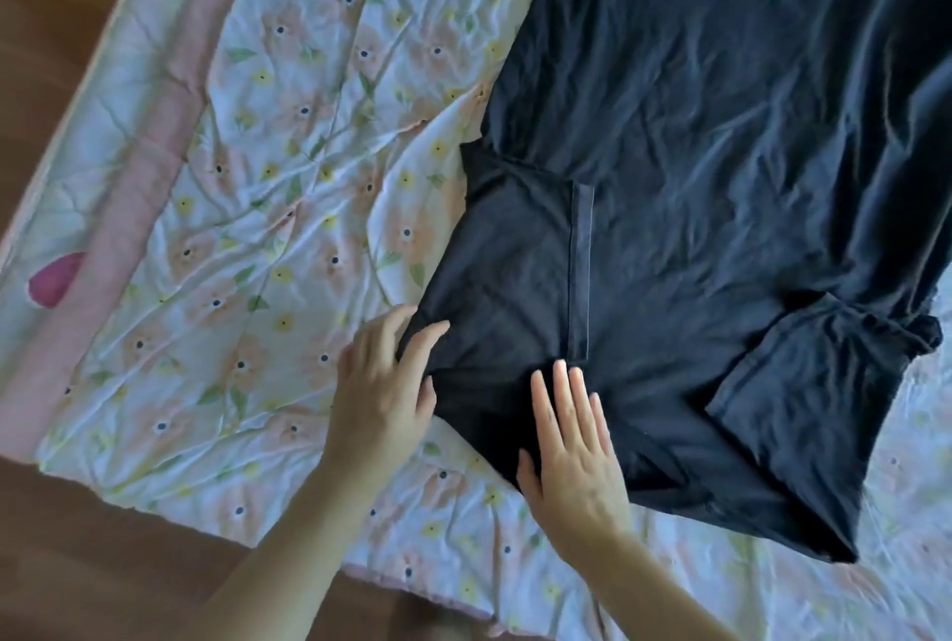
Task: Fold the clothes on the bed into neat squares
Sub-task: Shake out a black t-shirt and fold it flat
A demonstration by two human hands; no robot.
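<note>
A dark navy T-shirt (721, 166) lies spread on the floral quilt (288, 166), its neck end nearest me. Both sleeves are folded inward over the body: the left sleeve (515, 269) with its hem running down the middle, the right sleeve (803, 383) at the lower right. My left hand (386, 383) rests at the shirt's left shoulder edge, fingers spread and curled onto the cloth. My right hand (572, 439) lies flat, palm down, on the shoulder area near the sleeve hem. Neither hand pinches the fabric.
The quilt has a pink border (154, 135) along its left side and a dark pink patch (54, 280). Brown wooden floor (77, 563) shows beyond the quilt at left and bottom. Quilt continues to the right of the shirt (906, 486).
</note>
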